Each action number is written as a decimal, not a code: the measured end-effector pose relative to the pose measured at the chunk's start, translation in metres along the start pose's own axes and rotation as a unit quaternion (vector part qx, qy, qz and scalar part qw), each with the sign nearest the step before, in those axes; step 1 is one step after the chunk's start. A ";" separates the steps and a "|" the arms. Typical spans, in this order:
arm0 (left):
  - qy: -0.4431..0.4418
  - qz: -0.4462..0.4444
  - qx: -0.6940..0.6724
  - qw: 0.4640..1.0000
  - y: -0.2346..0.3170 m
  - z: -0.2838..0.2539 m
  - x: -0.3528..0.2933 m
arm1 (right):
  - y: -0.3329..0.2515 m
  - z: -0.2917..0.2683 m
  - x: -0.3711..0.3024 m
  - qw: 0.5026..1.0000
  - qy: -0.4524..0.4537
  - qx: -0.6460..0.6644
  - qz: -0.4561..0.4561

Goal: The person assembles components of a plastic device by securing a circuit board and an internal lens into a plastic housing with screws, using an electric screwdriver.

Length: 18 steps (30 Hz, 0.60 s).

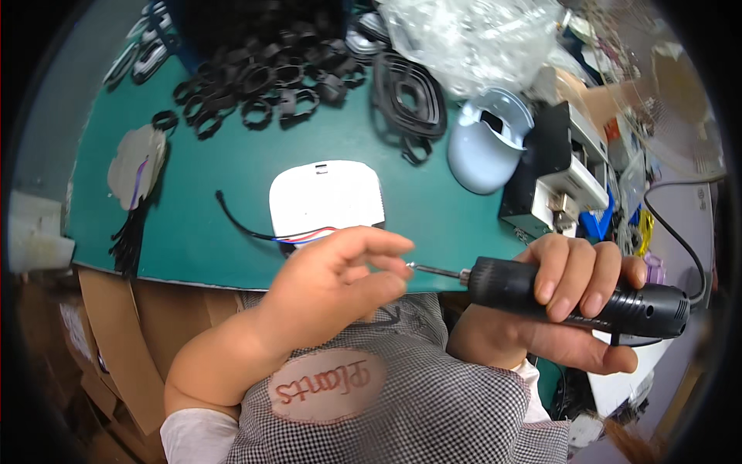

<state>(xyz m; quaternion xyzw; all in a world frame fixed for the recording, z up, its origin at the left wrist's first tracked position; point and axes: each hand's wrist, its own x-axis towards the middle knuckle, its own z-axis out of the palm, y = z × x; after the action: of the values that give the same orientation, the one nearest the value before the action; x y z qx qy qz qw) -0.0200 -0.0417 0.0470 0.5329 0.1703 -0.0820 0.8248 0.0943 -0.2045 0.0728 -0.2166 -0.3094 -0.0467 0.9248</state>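
Observation:
My right hand [576,282] is wrapped round a black electric screwdriver [502,288], held level with its bit pointing left. Close to the bit's tip is my left hand [340,271], its fingers curled in toward the thumb. A small shiny piece sits at that tip by the fingertips, too small to name for certain. Whatever the left fingers hold is hidden. Just beyond the left hand, a white rounded plastic housing [325,195] lies on the green table, with black, red and blue wires [297,236] across its near edge.
Black plastic rings [259,85] are heaped at the back of the green table [209,170]. A coiled black strip [406,97], clear plastic bags [471,39] and a light blue shell [487,151] lie right of them. A black-and-white device [556,170] stands at right; a wire bundle [135,174] lies left.

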 end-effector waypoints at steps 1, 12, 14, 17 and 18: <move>-0.011 -0.033 -0.032 0.999 0.001 0.000 0.000 | 0.009 0.008 -0.003 1.000 0.004 0.011 0.005; -0.024 0.000 -0.087 0.996 -0.024 -0.033 -0.015 | 0.042 0.026 -0.016 0.995 0.012 0.037 0.089; -0.010 0.005 -0.037 0.999 -0.023 -0.035 -0.016 | 0.045 0.027 -0.017 0.996 0.012 0.046 0.074; 0.001 0.146 0.099 0.984 -0.025 -0.043 -0.019 | 0.052 0.031 -0.014 0.995 -0.001 0.046 0.090; 0.007 0.145 0.096 0.985 -0.022 -0.051 -0.016 | 0.055 0.033 -0.014 0.994 -0.002 0.049 0.096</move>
<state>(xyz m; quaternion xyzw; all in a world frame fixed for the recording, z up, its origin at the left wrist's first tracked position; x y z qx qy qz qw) -0.0519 -0.0060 0.0150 0.6289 0.0884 0.0264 0.7720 0.0765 -0.1416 0.0675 -0.2003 -0.2906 0.0580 0.9338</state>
